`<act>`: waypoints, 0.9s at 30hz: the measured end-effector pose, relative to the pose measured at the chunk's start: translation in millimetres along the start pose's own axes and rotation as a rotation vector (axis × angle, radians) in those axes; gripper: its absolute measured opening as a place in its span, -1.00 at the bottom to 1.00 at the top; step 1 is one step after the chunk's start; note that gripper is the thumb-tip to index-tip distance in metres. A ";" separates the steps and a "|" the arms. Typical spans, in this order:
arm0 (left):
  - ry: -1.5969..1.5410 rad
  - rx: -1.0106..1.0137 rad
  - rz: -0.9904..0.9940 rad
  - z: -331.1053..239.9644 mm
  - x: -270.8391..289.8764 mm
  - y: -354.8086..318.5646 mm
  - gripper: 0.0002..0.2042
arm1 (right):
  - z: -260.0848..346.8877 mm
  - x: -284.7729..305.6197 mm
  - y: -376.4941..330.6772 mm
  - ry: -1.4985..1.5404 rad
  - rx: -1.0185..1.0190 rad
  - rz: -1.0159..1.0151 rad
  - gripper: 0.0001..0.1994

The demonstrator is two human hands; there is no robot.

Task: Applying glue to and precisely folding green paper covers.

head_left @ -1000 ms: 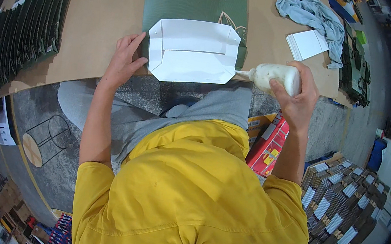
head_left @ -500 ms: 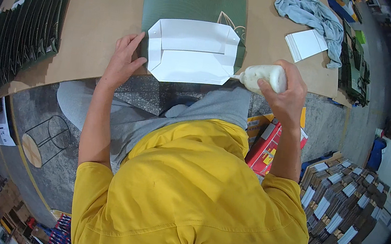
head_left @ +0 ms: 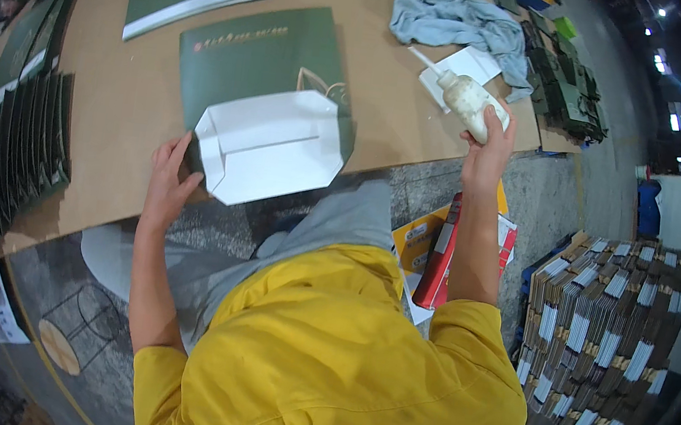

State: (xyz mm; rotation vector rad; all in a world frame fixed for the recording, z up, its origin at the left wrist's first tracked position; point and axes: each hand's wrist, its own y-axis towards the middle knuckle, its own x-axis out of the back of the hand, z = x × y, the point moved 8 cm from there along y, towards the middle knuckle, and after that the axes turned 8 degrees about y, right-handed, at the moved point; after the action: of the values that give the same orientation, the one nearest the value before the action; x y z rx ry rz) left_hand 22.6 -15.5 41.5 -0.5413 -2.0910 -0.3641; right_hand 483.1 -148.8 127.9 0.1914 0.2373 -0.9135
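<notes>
Head view: white folded paper bag [head_left: 270, 146] on green rectangular folder [head_left: 258, 54].

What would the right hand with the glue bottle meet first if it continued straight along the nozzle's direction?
Probably bare brown tabletop left of the blue-grey cloth; the right hand aims the bottle there, though depth is unclear.

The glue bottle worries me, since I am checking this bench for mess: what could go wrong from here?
The right hand holds the glue bottle lifted with its nozzle toward the white sheet and blue cloth; a drip could soil them. The left hand presses only one corner of the white folded flap, so it might spring open or slip on the green folder.
</notes>
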 end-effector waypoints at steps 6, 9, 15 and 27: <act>-0.035 0.040 0.018 -7.3 -0.3 1.6 -0.32 | -46.1 53.4 87.4 0.011 0.141 -0.194 -0.52; -0.025 0.048 0.011 -7.6 0.9 -0.1 -0.32 | -62.6 51.6 117.0 -0.197 0.204 -0.223 -0.46; -0.019 0.070 0.035 -0.6 -2.4 -0.6 -0.30 | -78.1 34.2 135.4 -0.444 0.350 -0.071 -0.41; -0.102 0.015 -0.083 -5.0 7.2 11.2 -0.56 | -7.7 -16.1 62.2 -1.052 0.901 -0.063 -0.37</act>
State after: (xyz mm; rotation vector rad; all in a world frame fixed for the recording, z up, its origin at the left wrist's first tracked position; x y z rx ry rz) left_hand 28.4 -6.5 50.8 -0.4736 -2.2183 -0.3746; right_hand 522.4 -97.4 129.0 0.4985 -1.1679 -1.0206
